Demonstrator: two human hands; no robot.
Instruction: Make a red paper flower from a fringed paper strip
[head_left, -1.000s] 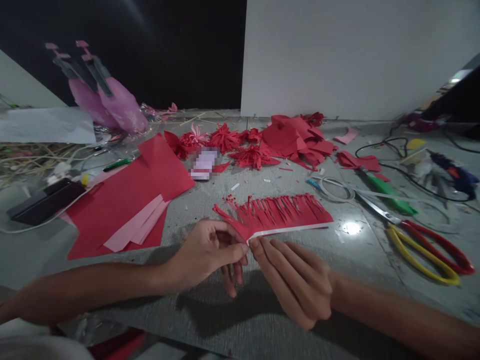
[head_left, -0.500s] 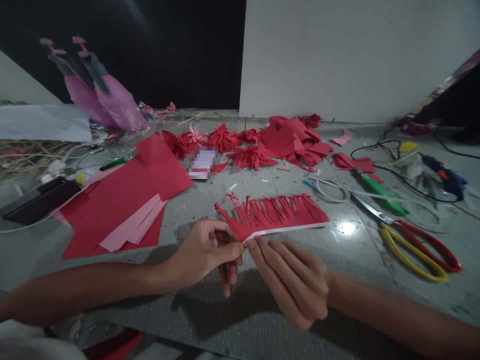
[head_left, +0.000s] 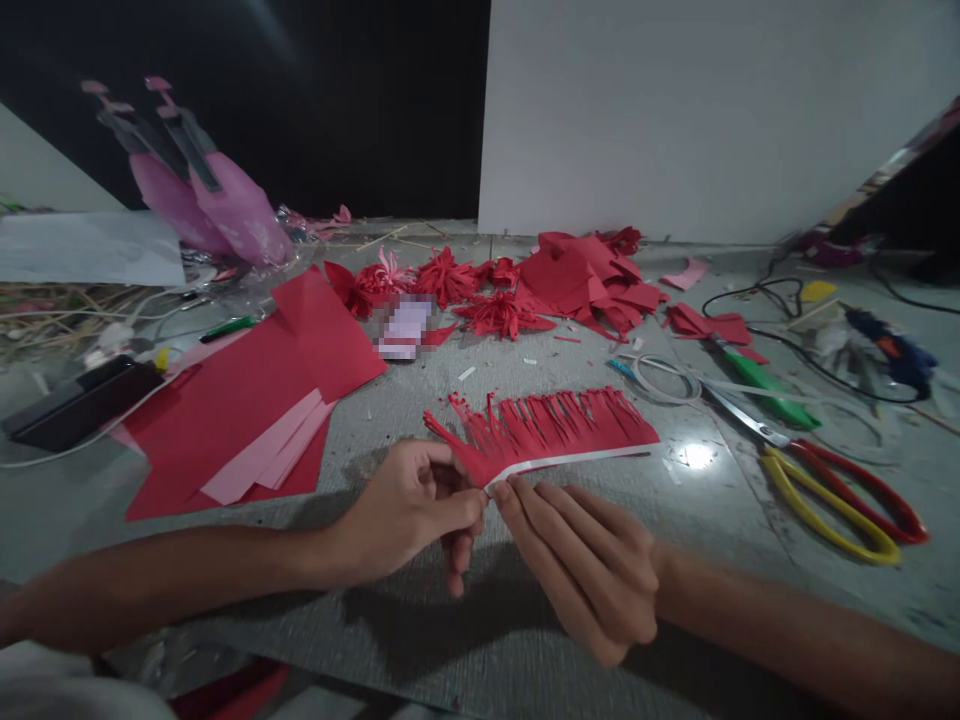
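Note:
A red fringed paper strip (head_left: pixel 570 430) lies on the grey surface, its cut fringe pointing away from me and a white band (head_left: pixel 585 459) running along its near edge. My left hand (head_left: pixel 420 510) pinches the strip's left end between thumb and fingers, where the paper bends up. My right hand (head_left: pixel 581 550) is closed beside it, with thumb and fingertips pressed on the white band close to my left thumb. Part of the rolled or bent end is hidden by my fingers.
Scissors (head_left: pixel 810 470) with red and yellow handles lie at right, near a green-handled cutter (head_left: pixel 765 385) and a glue gun (head_left: pixel 889 350). Red paper sheets (head_left: pixel 225 410) with pink strips (head_left: pixel 274 445) are at left. Red paper flowers (head_left: pixel 446 278) and a phone (head_left: pixel 406 328) sit farther back.
Hardly anything differs. The fringe near my left hand has shifted slightly leftward, and both hands keep their hold at the strip's left end.

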